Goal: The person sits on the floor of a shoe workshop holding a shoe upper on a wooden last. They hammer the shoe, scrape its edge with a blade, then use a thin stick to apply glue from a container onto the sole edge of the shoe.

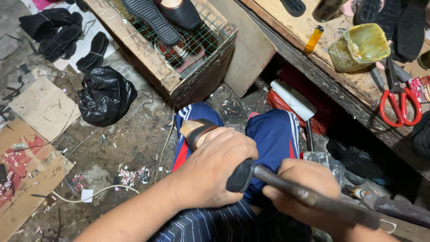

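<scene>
gripping a sandal and a hammer over the lap

left hand (215, 172) curls tight around a tan strapped sandal (197, 132); right hand (300, 190) closes fully on the rusty hammer (309, 195), its black rounded head near the left knuckles.

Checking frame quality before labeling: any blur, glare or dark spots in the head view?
Head view: mostly sharp, lit from above; the hammer handle in the right hand looks slightly soft near the bottom edge; the space under the workbench is in deep shadow; faint sheen on the black plastic bag; the left hand is clear.
</scene>
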Available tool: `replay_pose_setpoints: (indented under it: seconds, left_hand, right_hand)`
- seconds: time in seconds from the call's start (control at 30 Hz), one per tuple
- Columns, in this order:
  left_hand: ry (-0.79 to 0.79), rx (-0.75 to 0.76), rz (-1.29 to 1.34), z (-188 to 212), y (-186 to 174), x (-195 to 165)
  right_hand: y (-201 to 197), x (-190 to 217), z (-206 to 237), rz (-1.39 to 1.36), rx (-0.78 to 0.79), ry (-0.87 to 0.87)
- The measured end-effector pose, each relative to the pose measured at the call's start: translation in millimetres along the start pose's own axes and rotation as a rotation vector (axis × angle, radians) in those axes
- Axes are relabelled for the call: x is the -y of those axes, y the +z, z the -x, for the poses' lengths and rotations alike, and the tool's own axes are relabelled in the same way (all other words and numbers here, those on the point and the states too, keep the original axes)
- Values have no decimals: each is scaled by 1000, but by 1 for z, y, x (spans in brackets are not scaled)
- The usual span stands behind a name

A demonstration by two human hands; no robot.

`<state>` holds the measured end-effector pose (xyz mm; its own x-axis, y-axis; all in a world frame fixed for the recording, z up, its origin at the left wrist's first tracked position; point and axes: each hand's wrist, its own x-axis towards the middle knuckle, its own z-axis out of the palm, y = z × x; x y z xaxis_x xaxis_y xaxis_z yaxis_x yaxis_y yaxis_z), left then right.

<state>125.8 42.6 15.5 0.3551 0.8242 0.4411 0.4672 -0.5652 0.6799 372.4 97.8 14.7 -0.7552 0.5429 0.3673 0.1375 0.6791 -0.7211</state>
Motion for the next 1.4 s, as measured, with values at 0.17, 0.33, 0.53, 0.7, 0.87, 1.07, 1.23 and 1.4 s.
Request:
replay_pose_setpoints:
  seconds: [0.17, 0.33, 0.53, 0.7, 0.87, 1.07, 1.23, 1.4]
  left_hand:
    - [10, 66, 24, -2, -1, 11]
    - [45, 75, 17, -11, 5, 16]
    - [31, 15, 13, -23, 10, 7]
    - [18, -45, 25, -15, 11, -10]
    - [21, -49, -12, -7, 10, -11]
    - [5, 49, -52, -12, 9, -3]
    - [-120, -53, -21, -46, 9, 4]
    - [-300, -233, -3, -86, 3, 16]
  right_hand:
    - [-1, -20, -15, -95, 98, -80]
    - [-15, -32, -33, -151, 166, -123]
    - [-37, -24, -29, 57, 210, 0]
    - [-29, -24, -9, -293, 200, 355]
    - [-12, -44, 5, -560, 187, 409]
    - [7, -65, -1, -508, 135, 271]
    - [-32, -63, -23, -419, 8, 441]
    - [-50, -52, -46, -183, -241, 253]
